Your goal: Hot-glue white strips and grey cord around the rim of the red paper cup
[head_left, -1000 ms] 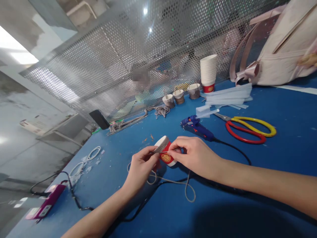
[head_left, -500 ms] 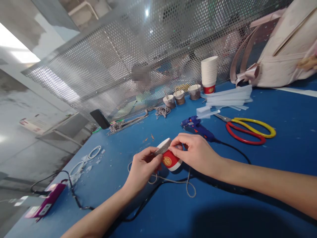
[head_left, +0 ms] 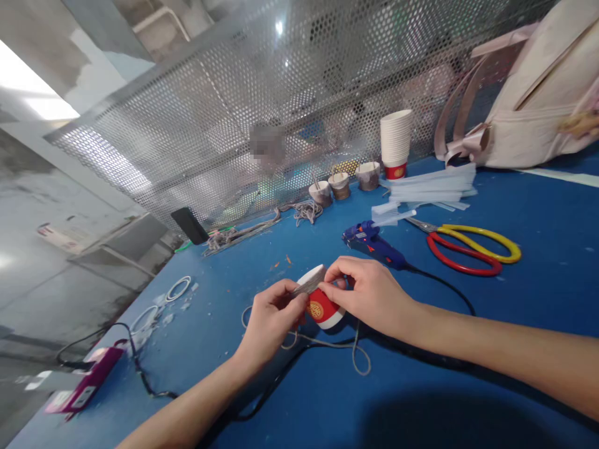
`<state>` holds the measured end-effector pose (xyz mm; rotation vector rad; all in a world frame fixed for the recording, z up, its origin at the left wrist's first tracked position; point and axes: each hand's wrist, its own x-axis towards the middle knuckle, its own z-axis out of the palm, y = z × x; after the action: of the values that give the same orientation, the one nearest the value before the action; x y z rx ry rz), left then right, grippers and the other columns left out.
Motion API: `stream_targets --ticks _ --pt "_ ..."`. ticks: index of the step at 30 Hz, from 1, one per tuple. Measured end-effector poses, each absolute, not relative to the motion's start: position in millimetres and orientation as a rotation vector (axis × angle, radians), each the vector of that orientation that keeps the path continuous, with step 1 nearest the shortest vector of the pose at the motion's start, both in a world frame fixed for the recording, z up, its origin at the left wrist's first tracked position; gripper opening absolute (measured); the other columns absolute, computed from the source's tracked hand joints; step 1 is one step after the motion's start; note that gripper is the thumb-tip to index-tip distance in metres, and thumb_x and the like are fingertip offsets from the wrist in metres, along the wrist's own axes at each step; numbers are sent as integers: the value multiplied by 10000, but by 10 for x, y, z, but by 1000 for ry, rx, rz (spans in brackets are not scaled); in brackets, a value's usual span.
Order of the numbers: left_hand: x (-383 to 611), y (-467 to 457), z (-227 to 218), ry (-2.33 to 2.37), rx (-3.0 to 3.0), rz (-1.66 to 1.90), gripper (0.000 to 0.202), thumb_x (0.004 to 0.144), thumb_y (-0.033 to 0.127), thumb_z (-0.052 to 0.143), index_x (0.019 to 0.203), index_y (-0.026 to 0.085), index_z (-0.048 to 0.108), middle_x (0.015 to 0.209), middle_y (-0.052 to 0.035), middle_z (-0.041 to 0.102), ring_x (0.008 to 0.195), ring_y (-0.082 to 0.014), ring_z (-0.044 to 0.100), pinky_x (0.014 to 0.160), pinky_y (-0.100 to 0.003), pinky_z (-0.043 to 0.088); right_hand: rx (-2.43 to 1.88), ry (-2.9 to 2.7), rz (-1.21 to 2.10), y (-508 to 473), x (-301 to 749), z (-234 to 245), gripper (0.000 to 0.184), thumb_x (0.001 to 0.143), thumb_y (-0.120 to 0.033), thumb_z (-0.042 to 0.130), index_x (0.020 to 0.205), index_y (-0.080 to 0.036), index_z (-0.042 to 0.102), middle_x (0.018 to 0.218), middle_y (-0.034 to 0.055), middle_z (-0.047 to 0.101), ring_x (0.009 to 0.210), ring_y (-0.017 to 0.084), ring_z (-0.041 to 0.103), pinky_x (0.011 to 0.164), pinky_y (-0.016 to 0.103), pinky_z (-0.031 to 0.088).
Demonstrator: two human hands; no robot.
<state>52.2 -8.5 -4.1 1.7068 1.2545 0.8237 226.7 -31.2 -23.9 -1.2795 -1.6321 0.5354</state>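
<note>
Tilted between my hands is a red and white paper cup (head_left: 322, 307), with grey cord (head_left: 309, 285) wound around it below the rim. My left hand (head_left: 272, 319) is closed on the cup's left side, thumb and fingers at the cord. On the other side my right hand (head_left: 367, 288) pinches at the cord against the cup; its fingertips partly hide the spot. A loose tail of cord (head_left: 361, 360) curls on the blue table beneath the cup. Just beyond my right hand lies a blue glue gun (head_left: 374, 244).
Scissors (head_left: 468, 246) with red and yellow handles lie right of the glue gun, near clear glue sticks (head_left: 430, 187). Stacked cups (head_left: 395, 143), cord-wrapped cups (head_left: 339, 185) and a backpack (head_left: 528, 112) line the mesh partition. A purple power strip (head_left: 88, 381) and black cable (head_left: 140, 368) are left.
Hardly anything differs. Both hands and the cup sit slightly lower in view, with the cup still held between them and the cord in the same place.
</note>
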Motion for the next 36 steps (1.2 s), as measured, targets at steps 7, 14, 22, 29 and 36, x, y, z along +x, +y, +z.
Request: stream_targets --ticks 7,14,22,29,36 --pt "487 -75 -62 1222 1716 805 155 737 267 580 630 158 556 482 52 517 455 -77 457 469 -198 380 -1263 -1633 530 -326 2260 -236 121 758 -192 611 643 -195 570 637 -32 566 581 101 481 557 230 357" --pt "478 -79 -49 1199 1741 820 159 738 257 573 614 161 546 481 47 522 461 -79 457 475 -203 379 -1256 -1634 513 -323 2283 -252 98 763 -188 601 666 -199 589 659 -29 585 600 101 503 569 228 367" --pt "444 -51 -82 1160 1741 811 181 758 284 584 633 158 549 501 39 522 465 -83 463 468 -206 382 -1270 -1628 519 -318 2284 -248 99 761 -195 611 665 -196 587 658 -31 587 602 101 509 574 231 379" --pt "425 -45 -78 1093 1741 811 191 776 269 584 628 156 544 527 39 523 477 -80 472 473 -202 380 -1267 -1601 575 -319 2302 -257 73 761 -205 594 690 -207 607 690 -21 623 624 112 532 573 233 391" --pt "392 -17 -106 1016 1746 842 186 775 265 602 635 150 559 568 30 529 488 -81 482 480 -205 380 -1277 -1539 712 -302 2318 -265 71 750 -261 614 801 -218 591 691 -36 599 616 110 528 569 234 395"
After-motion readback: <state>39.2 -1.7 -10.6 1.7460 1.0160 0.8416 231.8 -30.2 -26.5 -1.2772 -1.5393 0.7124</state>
